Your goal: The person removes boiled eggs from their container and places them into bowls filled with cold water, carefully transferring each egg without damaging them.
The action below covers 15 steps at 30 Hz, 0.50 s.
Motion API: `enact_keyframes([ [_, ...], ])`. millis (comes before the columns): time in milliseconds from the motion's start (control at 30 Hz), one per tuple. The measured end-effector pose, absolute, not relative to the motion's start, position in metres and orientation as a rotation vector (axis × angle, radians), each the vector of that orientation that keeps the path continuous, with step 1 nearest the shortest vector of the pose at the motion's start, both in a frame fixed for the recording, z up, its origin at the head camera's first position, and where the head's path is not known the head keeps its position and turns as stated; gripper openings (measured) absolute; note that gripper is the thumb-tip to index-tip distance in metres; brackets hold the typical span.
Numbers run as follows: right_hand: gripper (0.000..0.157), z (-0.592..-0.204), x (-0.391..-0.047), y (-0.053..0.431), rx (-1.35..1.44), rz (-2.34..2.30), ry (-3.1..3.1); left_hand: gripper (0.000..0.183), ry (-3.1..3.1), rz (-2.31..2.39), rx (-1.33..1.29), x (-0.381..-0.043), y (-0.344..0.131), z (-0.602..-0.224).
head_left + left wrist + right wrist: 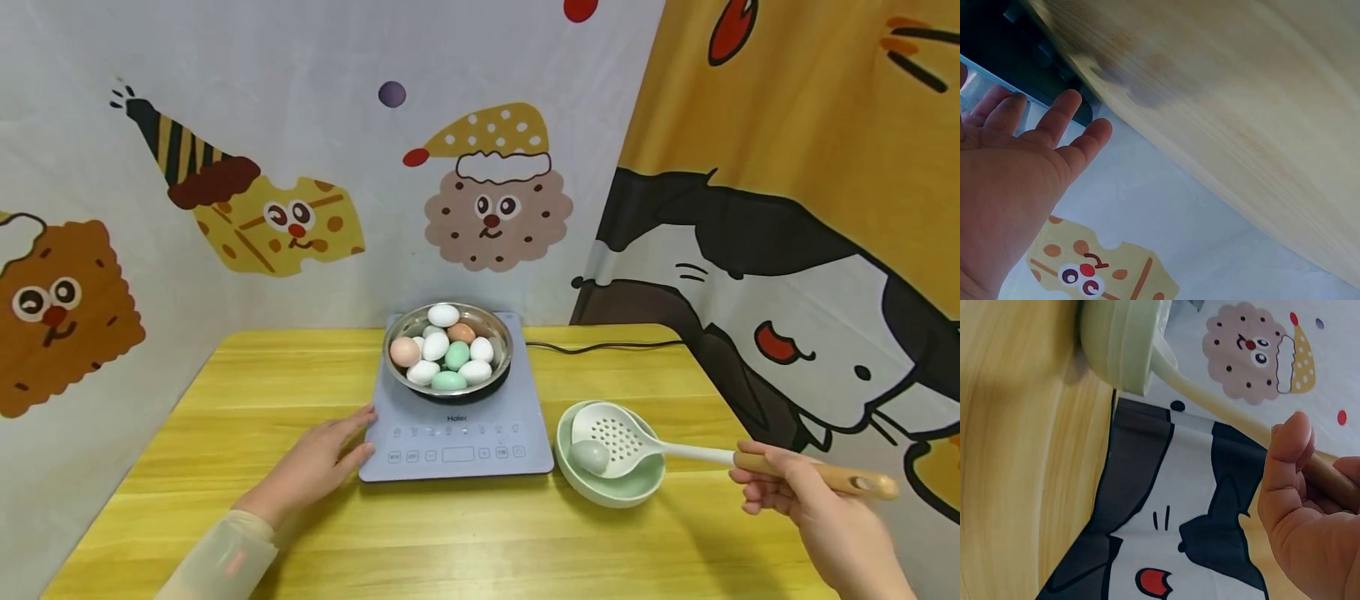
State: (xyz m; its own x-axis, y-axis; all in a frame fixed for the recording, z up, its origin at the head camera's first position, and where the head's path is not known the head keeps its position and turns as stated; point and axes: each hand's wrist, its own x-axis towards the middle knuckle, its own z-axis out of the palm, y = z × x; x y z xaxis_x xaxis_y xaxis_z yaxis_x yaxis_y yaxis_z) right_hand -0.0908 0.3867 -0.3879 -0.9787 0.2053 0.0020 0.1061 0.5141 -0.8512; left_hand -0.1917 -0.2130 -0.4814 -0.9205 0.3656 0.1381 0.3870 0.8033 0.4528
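One skimmer (pixel 701 452) points left, long axis crosswise; right grip (pixel 832 517) clamped on its handle (pixel 855 479), left grip (pixel 318 458) spread loosely.

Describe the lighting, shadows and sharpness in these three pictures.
Head view: bright, with soft glare on the yellow wood-grain table; left wrist: dimmer and hazy, a dark soft-edged shadow falling on the table near the left hand; right wrist: slightly soft, with a shadow beside the round pale-green bowl.
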Motion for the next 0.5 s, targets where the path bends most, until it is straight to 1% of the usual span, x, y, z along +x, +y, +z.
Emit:
enact_keyframes([
  [200,0.033,-0.392,-0.097,0.37,-0.192,1.617,-2.46,0.054,-2.935,-0.748,-0.623,-0.192,-0.211,-0.482],
  [300,0.031,-0.393,-0.101,0.358,-0.126,1.555,-2.435,0.054,-2.929,-0.752,-0.627,-0.192,-0.211,-0.483],
  [367,0.032,-0.394,-0.1,0.351,-0.061,1.414,-2.465,0.053,-2.928,-0.756,-0.625,-0.191,-0.211,-0.483],
  [500,0.025,-0.392,-0.094,0.337,0.232,1.115,-2.414,0.054,-2.924,-0.752,-0.621,-0.192,-0.213,-0.484],
])
